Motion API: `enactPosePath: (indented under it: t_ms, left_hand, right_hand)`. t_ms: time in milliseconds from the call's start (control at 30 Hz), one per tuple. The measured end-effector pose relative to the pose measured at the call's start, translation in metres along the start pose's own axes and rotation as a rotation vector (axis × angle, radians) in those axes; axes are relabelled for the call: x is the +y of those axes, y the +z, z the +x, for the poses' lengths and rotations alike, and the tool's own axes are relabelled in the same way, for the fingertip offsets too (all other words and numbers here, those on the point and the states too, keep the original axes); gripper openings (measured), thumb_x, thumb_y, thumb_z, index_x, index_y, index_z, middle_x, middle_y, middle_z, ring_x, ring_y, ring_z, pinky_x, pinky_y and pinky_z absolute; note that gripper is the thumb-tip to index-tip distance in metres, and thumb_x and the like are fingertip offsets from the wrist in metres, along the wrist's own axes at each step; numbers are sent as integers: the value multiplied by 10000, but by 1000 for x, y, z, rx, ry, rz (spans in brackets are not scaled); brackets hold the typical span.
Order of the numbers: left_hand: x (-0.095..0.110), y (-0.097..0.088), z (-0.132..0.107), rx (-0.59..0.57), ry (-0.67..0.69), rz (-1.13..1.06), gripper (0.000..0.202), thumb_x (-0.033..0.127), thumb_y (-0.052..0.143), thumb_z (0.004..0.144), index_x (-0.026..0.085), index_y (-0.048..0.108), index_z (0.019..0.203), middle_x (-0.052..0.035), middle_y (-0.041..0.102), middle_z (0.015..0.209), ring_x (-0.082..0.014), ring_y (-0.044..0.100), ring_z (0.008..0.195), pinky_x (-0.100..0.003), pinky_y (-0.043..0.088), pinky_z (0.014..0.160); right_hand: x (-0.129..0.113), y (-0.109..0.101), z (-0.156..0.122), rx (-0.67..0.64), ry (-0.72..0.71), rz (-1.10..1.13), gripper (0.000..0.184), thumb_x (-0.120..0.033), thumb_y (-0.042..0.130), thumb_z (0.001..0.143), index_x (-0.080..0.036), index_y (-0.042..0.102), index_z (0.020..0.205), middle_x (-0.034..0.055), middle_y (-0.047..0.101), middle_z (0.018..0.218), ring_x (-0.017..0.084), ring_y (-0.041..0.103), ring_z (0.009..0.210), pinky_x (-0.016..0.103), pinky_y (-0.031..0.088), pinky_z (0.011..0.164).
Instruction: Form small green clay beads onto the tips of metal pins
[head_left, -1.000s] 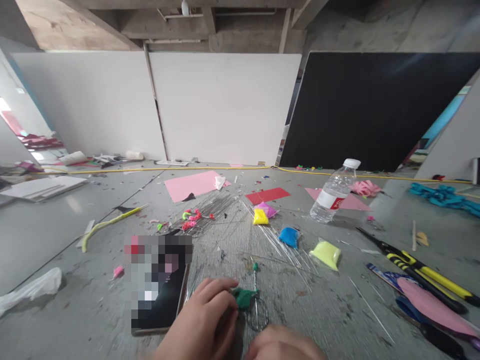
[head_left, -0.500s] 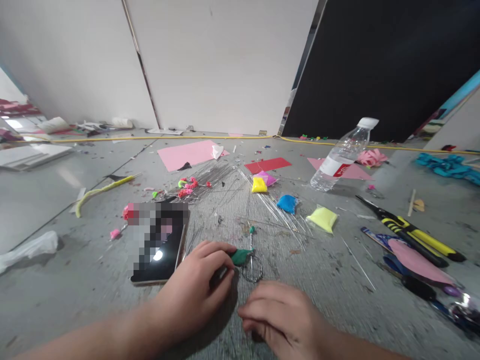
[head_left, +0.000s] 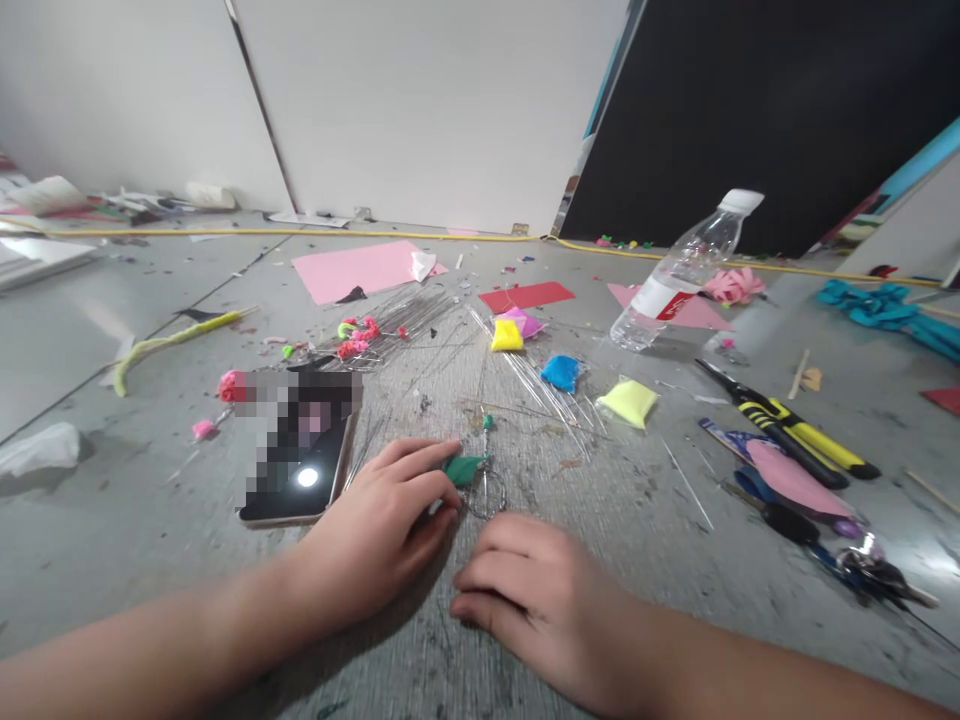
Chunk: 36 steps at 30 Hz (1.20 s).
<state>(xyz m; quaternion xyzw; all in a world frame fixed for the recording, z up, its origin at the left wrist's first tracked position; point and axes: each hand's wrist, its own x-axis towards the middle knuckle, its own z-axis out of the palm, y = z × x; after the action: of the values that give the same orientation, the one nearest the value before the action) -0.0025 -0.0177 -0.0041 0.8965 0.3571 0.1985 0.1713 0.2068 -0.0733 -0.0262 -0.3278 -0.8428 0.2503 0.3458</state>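
Observation:
My left hand (head_left: 390,510) rests on the grey tabletop with bent fingers. Its fingertips press on a small green leaf-shaped piece (head_left: 463,470). That piece is joined to a thin wire with a loop (head_left: 487,494), and a green bead-like bit (head_left: 488,422) sits at the wire's far end. Just right of the loop, close to the front, is my right hand (head_left: 532,590). Its fingers are curled and pressed towards the thumb, and whatever they hold, if anything, is hidden. A dark phone (head_left: 330,490), partly pixelated, lies beside my left wrist.
Small yellow (head_left: 508,336), blue (head_left: 561,373) and pale green packets (head_left: 630,402) lie ahead among loose wires (head_left: 536,380). A tilted plastic bottle (head_left: 667,290), yellow-black pliers (head_left: 795,435) and keys (head_left: 877,575) are on the right. Pink paper (head_left: 352,272) lies farther back.
The camera view has tipped down slightly, so everything sits higher and a little left in the picture. Both hands keep nearly the same places beside the green piece.

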Motion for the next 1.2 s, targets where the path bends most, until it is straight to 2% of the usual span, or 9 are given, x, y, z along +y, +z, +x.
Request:
enactPosePath:
  t_ms: [200,333,467,733,867,933,1033,1100,1200]
  left_hand:
    - [0,2,1,30,-11,-41,185,183,540,980,188,695,879,-108,701,1197,-288,616,1114,-502,548,949]
    - [0,0,-2,94,-47,-98,146,145,615,886,186,707,781,-84,673,1086,-242,650,995,-419,567,881]
    - [2,-2,-4,119,-100,-186,204,138,636,843,166,658,642,-65,664,1003,-181,668,848,-323,575,751]
    - [4,-2,-2,261,-167,-216,178,145,635,810,166,612,635,-52,657,970,-152,662,813,-285,547,722]
    - [7,-3,-4,292,-143,-230,175,148,629,829,167,599,658,-56,658,991,-154,661,842,-283,542,738]
    - [10,-4,-6,268,-85,-243,163,136,627,839,170,609,680,-55,659,997,-155,660,866,-285,544,762]
    - [13,-4,-7,217,-40,-263,156,122,623,846,173,618,698,-54,667,1005,-158,662,882,-286,545,772]
    - [12,-5,-7,225,-60,-269,153,124,620,844,174,617,699,-52,674,1000,-161,663,879,-292,546,774]
    - [11,-4,-5,260,-125,-286,159,151,616,848,175,621,691,-53,678,984,-164,663,872,-289,539,753]
  right_hand:
    - [-4,-1,1,-61,8,-51,212,-139,556,1006,-128,767,1002,89,663,901,192,605,831,318,532,752]
    - [-6,-1,0,-56,30,-96,206,-148,558,1001,-145,763,980,85,628,913,197,586,840,326,532,746]
    - [-6,-3,-2,-62,51,-86,196,-169,560,1002,-144,754,986,91,625,924,207,594,847,345,551,753]
    - [2,-2,-3,117,138,37,233,-72,501,1002,-155,707,1070,76,697,941,178,680,850,324,598,775]
    - [1,-3,-3,152,95,12,202,-60,520,985,-121,696,1064,96,708,947,186,683,867,328,593,792]
    - [-3,-4,-3,130,48,-5,193,-62,525,974,-108,693,1057,112,702,948,202,667,870,348,586,786]
    - [-8,-7,-1,13,-4,-43,180,-80,521,942,-106,696,975,125,663,900,229,611,828,384,568,727]
    - [-10,-7,-1,-61,-15,-77,171,-97,526,931,-114,694,907,131,640,892,238,579,823,395,556,707]
    - [-9,-7,-1,-85,-17,-120,203,-109,503,973,-130,691,897,120,632,889,229,568,822,388,549,718]
